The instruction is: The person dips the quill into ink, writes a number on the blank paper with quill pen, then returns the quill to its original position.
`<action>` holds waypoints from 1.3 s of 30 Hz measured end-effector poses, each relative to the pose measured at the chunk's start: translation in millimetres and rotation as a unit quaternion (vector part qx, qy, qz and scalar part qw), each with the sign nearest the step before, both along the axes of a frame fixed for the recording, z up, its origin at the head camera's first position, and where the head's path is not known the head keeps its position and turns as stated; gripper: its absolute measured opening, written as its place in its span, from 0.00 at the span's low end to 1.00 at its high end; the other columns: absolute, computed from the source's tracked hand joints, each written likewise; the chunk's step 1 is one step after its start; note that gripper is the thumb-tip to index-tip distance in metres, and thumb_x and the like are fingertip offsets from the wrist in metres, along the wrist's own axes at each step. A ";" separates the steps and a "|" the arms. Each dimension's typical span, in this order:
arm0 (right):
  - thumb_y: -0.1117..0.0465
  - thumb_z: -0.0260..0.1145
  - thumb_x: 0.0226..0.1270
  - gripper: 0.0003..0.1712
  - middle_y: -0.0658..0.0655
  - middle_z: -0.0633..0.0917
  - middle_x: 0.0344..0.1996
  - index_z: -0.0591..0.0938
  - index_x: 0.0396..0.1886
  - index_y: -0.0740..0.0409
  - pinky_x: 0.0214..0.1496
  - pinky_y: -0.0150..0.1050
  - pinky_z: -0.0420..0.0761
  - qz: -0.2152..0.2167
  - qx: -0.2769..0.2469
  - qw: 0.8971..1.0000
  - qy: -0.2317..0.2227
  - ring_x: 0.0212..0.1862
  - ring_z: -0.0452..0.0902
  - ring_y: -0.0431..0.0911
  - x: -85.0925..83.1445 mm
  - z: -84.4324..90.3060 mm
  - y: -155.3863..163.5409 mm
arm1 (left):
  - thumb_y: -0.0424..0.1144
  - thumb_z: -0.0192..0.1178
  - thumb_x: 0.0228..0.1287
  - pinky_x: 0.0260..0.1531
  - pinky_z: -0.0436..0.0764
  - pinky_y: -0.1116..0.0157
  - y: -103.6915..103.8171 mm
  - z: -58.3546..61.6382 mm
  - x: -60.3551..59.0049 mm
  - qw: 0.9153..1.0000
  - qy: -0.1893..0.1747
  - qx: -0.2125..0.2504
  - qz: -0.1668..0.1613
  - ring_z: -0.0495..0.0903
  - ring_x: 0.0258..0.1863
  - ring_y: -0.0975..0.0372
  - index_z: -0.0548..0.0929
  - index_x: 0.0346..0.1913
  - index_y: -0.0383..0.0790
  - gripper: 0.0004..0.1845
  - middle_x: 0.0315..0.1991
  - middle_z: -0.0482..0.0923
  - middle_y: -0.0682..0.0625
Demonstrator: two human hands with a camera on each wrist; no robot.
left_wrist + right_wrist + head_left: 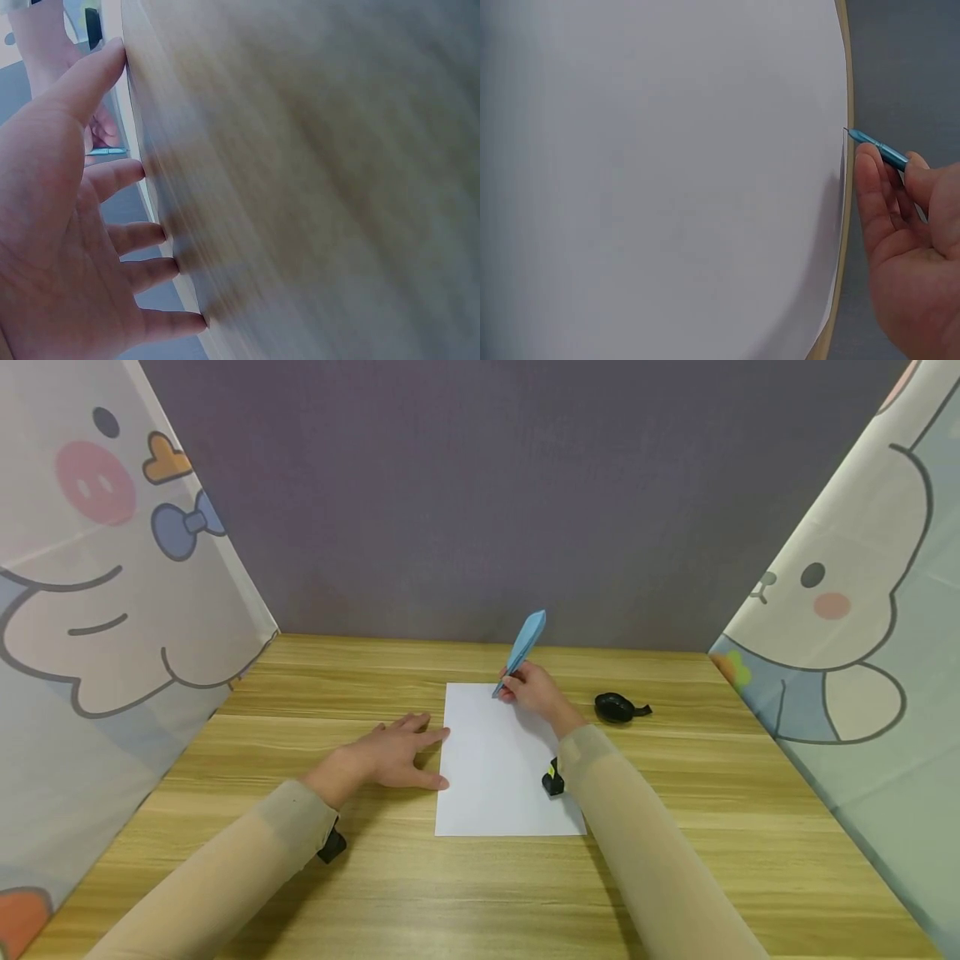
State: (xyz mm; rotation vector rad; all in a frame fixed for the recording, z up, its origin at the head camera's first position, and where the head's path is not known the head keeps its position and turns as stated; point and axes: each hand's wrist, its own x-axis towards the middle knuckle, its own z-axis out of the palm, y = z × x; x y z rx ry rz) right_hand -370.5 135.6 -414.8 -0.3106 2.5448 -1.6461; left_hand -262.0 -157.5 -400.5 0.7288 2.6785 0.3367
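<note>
Your right hand [534, 692] pinches the blue pen [524, 647], tip at the white sheet's [498, 768] far edge, left hand [390, 756] flat and relaxed steadying it on the counter [675, 793]; looks like writing is about to start, so lower the tip gently.

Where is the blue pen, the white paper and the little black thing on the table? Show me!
blue pen [525, 647], head view, on the middle of its wide blue top.
white paper [495, 768], head view, on the bare middle of the sheet.
little black thing [615, 707], head view, on its rounded body.
</note>
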 end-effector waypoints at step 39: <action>0.63 0.59 0.88 0.13 0.66 0.92 0.45 0.83 0.58 0.69 0.52 0.40 0.90 0.066 0.065 0.995 0.029 0.45 0.91 0.50 11.4 2.9 -19.6 | 0.73 0.66 0.69 0.80 0.54 0.24 1.1 2.5 0.5 1.000 0.001 0.000 0.004 0.48 0.90 0.36 0.61 0.89 0.54 0.52 0.91 0.47 0.36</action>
